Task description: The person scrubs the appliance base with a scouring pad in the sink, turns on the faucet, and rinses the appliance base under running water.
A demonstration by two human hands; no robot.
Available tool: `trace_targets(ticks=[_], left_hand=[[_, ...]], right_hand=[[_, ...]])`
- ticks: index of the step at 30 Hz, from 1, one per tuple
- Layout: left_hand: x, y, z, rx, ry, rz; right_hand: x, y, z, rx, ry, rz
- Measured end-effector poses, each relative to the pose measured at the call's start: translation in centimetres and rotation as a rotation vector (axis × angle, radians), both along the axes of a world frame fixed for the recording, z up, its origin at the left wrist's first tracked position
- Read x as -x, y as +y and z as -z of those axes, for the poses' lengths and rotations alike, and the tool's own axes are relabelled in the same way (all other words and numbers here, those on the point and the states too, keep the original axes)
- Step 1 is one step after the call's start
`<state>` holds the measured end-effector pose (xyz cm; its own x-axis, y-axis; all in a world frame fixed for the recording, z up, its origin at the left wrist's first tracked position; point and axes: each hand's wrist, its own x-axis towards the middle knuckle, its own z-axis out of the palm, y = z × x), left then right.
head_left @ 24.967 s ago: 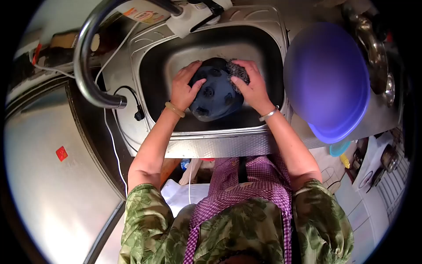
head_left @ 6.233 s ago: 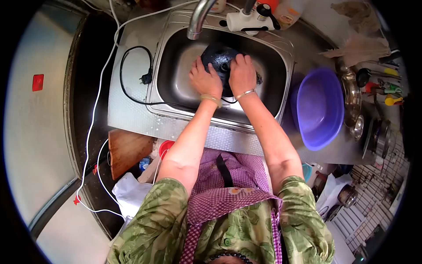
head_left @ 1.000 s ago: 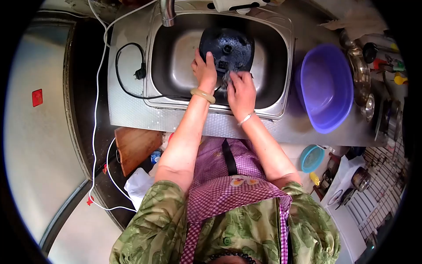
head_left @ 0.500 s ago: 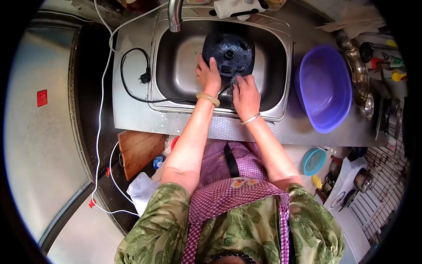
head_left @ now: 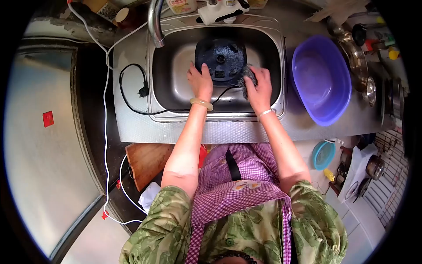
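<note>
A wet black appliance base (head_left: 221, 58) with a power cord (head_left: 228, 90) is held in the steel sink (head_left: 182, 94). My left hand (head_left: 201, 82) grips its lower left edge, thumb lying over the face and fingers at the side. At the lower right edge my right hand (head_left: 259, 88) presses a grey steel wool scourer (head_left: 249, 79) against it. The cord runs over the sink's front rim to a black plug (head_left: 143, 91) on the counter at left. The underside of the base is hidden.
A curved faucet (head_left: 157, 26) hangs over the sink's left back corner. To the right stands a purple basin (head_left: 323, 83), with metal lids and utensils (head_left: 358, 66) beyond it. A white cable (head_left: 105, 132) hangs at left, near a wooden board (head_left: 149, 163).
My right hand, with the scourer, has moved from the front edge of the base to its right side. The camera view has shifted slightly.
</note>
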<state>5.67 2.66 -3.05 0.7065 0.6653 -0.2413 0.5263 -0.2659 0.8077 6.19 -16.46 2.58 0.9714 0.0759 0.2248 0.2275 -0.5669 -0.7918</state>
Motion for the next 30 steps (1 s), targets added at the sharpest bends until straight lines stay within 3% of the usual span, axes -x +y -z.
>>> trace_targets(ticks=[4,7,11,14,18,19,22,26,30], left_hand=[[-2.0,-0.3,-3.0,-0.208,-0.017,0.059],[-2.8,-1.8,-0.3,-0.277,-0.095,-0.006],[-3.2,-2.0,0.0,-0.293,-0.126,-0.043],[-2.7,-2.3,0.4,-0.295,-0.115,-0.032],[-2.5,-0.7,0.6,-0.247,-0.183,0.055],[-2.5,-0.3,0.4,-0.203,-0.217,0.090],[-2.3,1.1,-0.2,-0.167,-0.164,0.272],[-2.6,0.2,-0.1,-0.203,-0.254,0.193],[-2.0,-0.8,0.7,-0.292,-0.291,0.128]], right_hand=[[-1.8,2.2,1.9,0.045,-0.048,-0.049],[-4.6,1.8,2.5,-0.004,-0.055,-0.107],[-8.3,1.2,3.6,-0.152,-0.021,-0.091],[-9.7,3.0,0.8,0.114,-0.036,-0.156],[-7.8,2.2,2.2,0.106,-0.149,-0.139],[-6.5,1.4,0.9,0.059,0.021,-0.182],[-6.0,-0.7,1.6,-0.204,0.153,-0.030],[-10.0,2.1,2.7,-0.042,-0.028,0.023],[-12.6,1.8,3.5,-0.078,0.055,-0.075]])
